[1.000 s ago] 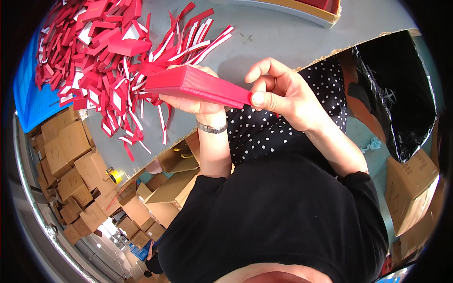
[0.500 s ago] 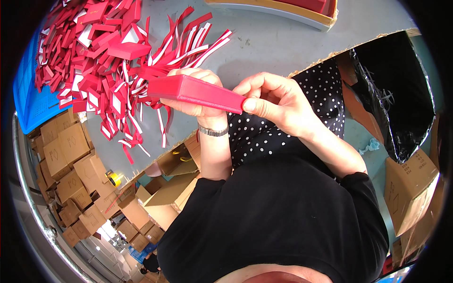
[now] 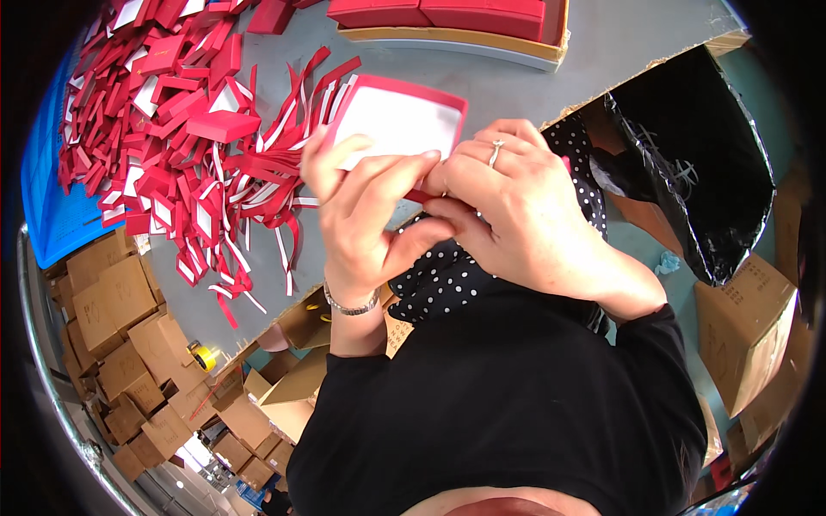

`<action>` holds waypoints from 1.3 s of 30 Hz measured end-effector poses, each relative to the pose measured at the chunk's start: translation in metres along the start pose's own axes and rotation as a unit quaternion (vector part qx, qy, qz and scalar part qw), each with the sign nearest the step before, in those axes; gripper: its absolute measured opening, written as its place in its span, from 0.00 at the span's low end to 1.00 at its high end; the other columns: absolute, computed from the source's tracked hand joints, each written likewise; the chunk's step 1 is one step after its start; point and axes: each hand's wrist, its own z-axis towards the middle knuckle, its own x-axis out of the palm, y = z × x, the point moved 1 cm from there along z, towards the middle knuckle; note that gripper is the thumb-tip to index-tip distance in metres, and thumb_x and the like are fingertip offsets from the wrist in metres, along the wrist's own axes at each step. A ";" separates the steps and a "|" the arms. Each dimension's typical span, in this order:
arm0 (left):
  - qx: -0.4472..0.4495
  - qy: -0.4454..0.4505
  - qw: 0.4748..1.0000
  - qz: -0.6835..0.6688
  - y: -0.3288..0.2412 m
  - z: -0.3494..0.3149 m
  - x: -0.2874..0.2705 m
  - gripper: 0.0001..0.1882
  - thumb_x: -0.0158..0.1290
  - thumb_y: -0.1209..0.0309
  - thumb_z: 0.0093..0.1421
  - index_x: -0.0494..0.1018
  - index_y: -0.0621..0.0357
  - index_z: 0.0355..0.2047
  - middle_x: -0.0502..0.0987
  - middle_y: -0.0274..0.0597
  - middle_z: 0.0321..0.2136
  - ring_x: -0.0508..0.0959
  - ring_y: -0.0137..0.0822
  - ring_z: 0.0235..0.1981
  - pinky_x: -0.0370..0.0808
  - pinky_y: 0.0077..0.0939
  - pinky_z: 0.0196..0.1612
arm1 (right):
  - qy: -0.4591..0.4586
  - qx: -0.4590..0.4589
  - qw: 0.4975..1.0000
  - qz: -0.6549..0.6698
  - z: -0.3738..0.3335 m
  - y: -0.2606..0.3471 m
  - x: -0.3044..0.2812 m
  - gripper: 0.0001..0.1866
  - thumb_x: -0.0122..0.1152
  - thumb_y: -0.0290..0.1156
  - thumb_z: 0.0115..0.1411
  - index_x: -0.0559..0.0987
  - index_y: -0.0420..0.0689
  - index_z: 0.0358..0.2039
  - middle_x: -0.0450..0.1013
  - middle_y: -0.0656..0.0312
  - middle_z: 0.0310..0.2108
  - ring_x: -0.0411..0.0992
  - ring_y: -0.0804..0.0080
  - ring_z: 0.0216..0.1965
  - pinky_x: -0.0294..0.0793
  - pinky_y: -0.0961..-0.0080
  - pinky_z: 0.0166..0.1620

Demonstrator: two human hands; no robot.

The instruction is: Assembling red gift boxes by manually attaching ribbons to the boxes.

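Observation:
A red box (image 3: 397,120) with a white inside is raised over the near edge of the table, its white side facing up toward me. My left hand (image 3: 357,215) grips it from the left and near side, with fingers over its near edge and a metal-banded watch at the wrist. Pressed against its near right corner are the bent, closed fingers of my right hand (image 3: 529,206), which wears a ring. Both sets of fingertips meet at that corner and hide what they pinch there. Just left of the box lie loose red and white ribbons (image 3: 275,155).
A heap of small red boxes (image 3: 172,103) covers the table's left side, beside a blue crate (image 3: 56,211). An open carton tray (image 3: 447,36) holds larger red boxes at the far edge. Right: a black plastic bag (image 3: 714,146) and a carton (image 3: 744,322). Tape (image 3: 203,355) sits at the near left edge.
The red box has turned from showing its closed red side to showing its white inside. My right hand has moved over its near corner, and my left-hand fingers have shifted onto its near edge.

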 end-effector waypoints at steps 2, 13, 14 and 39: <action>-0.084 0.023 0.992 -0.095 0.008 -0.015 0.006 0.24 0.56 0.44 0.50 0.74 0.53 0.27 0.73 0.30 0.23 0.67 0.37 0.36 0.61 0.36 0.47 | 0.046 0.008 0.999 -0.005 -0.002 -0.002 -0.004 0.11 0.66 0.24 0.44 0.75 0.43 0.29 0.74 0.62 0.24 0.74 0.65 0.30 0.71 0.71 0.40; -0.176 -0.091 0.954 -0.223 0.009 -0.035 0.015 0.17 0.62 0.59 0.50 0.69 0.57 0.23 0.68 0.33 0.20 0.64 0.36 0.32 0.62 0.32 0.43 | -0.026 0.127 0.988 0.086 -0.024 -0.029 -0.018 0.17 0.70 0.23 0.39 0.78 0.39 0.33 0.76 0.58 0.36 0.75 0.65 0.35 0.74 0.77 0.38; -0.190 -0.094 0.951 -0.226 0.009 -0.037 0.010 0.18 0.62 0.58 0.50 0.68 0.57 0.22 0.68 0.34 0.21 0.64 0.36 0.33 0.62 0.32 0.44 | 0.003 0.090 0.995 0.038 -0.027 -0.038 -0.022 0.17 0.69 0.23 0.41 0.78 0.39 0.34 0.76 0.58 0.35 0.74 0.69 0.33 0.73 0.80 0.38; -0.243 -0.186 0.830 -0.467 0.012 -0.054 0.029 0.17 0.58 0.60 0.52 0.61 0.53 0.26 0.62 0.34 0.26 0.64 0.36 0.38 0.61 0.40 0.53 | 0.010 0.317 0.861 0.398 -0.045 -0.060 0.017 0.08 0.63 0.31 0.57 0.77 0.38 0.30 0.73 0.70 0.25 0.67 0.87 0.28 0.66 0.88 0.32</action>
